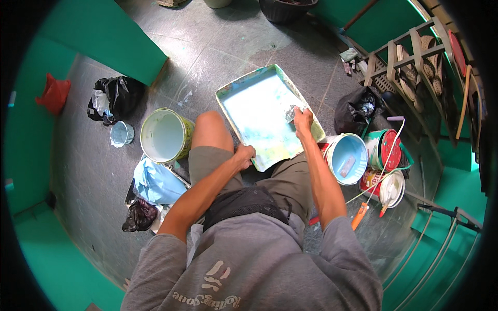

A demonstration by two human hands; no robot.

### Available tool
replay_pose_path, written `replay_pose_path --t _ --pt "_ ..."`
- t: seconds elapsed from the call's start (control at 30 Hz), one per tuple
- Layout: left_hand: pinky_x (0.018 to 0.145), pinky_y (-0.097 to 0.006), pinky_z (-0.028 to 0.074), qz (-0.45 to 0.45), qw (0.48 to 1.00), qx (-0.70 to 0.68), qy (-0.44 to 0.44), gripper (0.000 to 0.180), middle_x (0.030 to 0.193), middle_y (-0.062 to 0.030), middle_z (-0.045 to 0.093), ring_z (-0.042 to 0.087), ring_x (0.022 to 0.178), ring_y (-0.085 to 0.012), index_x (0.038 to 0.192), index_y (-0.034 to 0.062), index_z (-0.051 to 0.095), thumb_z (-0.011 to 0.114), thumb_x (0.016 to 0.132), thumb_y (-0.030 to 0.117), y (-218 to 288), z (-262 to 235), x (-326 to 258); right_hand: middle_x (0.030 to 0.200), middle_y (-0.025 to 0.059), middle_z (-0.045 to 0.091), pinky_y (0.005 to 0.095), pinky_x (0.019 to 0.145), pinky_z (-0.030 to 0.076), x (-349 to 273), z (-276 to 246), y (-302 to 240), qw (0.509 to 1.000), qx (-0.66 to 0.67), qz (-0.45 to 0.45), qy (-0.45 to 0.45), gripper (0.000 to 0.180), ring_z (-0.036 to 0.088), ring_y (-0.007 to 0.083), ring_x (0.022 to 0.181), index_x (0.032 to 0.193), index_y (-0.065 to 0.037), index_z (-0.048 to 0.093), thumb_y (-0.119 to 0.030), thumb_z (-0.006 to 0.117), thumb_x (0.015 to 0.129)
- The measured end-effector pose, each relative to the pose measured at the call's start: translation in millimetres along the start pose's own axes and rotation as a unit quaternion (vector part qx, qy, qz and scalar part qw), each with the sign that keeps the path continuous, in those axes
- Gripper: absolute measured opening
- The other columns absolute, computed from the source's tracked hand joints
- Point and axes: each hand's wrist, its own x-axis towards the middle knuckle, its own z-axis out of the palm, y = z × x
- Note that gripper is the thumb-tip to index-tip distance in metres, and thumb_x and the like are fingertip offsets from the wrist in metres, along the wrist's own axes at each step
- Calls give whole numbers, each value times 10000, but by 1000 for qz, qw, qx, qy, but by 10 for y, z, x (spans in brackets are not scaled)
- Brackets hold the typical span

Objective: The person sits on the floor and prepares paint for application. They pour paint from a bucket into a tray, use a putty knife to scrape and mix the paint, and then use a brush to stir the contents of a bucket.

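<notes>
A paint tray [270, 115] lies tilted across my lap, its inside coated with white and pale blue paint and its near end smeared yellow-green. My left hand [245, 156] is closed on the tray's near left edge. Inside the tray, by its right wall, my right hand [303, 124] grips a small greyish, paint-smeared piece [291, 112]. That piece may be a scraper or a wad of material; its kind is too unclear to name. Left of my knee stands a yellow-green bucket [162, 136], whitish inside. A bucket with a pale blue inside [348, 161] stands near my right forearm.
Paint cans [381, 189], a roller with a lilac handle [396, 118] and an orange-handled tool [359, 216] crowd the right. Black bags [358, 109] and a shoe rack [415, 67] stand beyond. At left are a small pail [122, 133], light-blue sheeting [157, 181] and a red bag [54, 94].
</notes>
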Motion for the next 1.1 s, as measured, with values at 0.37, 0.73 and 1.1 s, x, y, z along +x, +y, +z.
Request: replay_pose_path --t 0.37,0.73,1.1 --pt "763 -531 432 -2 999 16 47 578 1082 -177 471 497 982 -365 1200 -35 395 420 637 -166 -63 14 52 763 76 585 313 531 434 -356 299 152 978 145 53 -137 210 547 156 641 896 32 537 -152 603 818" --pt "660 -480 425 36 997 63 17 578 1021 -157 510 511 902 -338 1188 4 429 439 625 -131 121 106 -347 693 26 551 295 526 462 -606 423 78 967 162 -15 -194 172 537 126 597 791 -25 519 -173 591 841" --pt "446 -356 308 31 993 101 59 488 911 -187 493 476 662 -249 1156 -60 391 477 676 -39 51 99 -212 825 212 606 445 689 457 -876 242 -495 939 -136 -294 -119 201 579 393 792 891 1 588 -169 514 815"
